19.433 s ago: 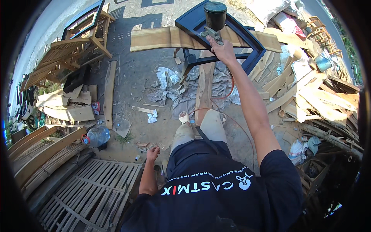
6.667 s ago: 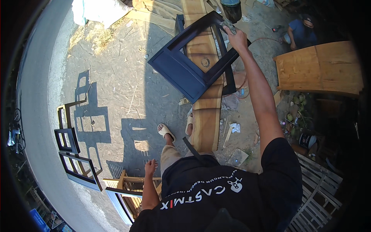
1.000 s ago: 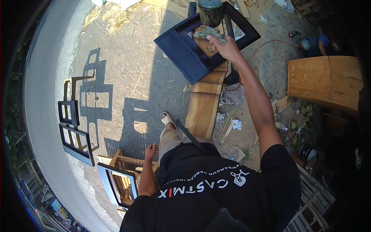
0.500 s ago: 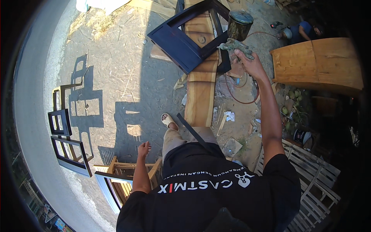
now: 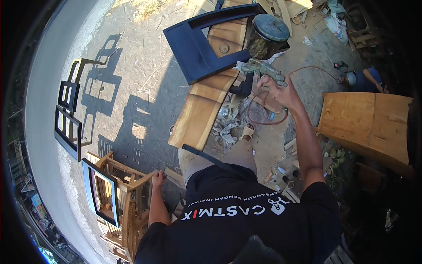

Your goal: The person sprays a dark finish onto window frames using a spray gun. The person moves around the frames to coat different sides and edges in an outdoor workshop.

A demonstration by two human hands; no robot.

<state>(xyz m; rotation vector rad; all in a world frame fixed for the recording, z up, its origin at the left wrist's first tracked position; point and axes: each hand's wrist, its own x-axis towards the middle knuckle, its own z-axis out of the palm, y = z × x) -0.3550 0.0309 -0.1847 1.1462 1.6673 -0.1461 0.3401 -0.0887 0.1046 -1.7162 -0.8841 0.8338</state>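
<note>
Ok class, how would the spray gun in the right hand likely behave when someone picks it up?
The spray gun would probably pull toward its cup and tip easily, since that cup looks bulky against the slim body. The gun itself seems rigid, holding its shape in the right hand.

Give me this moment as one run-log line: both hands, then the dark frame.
right hand: gripping spray gun | left hand: beside slatted furniture, nothing visibly held | dark frame: over wooden plank
</note>
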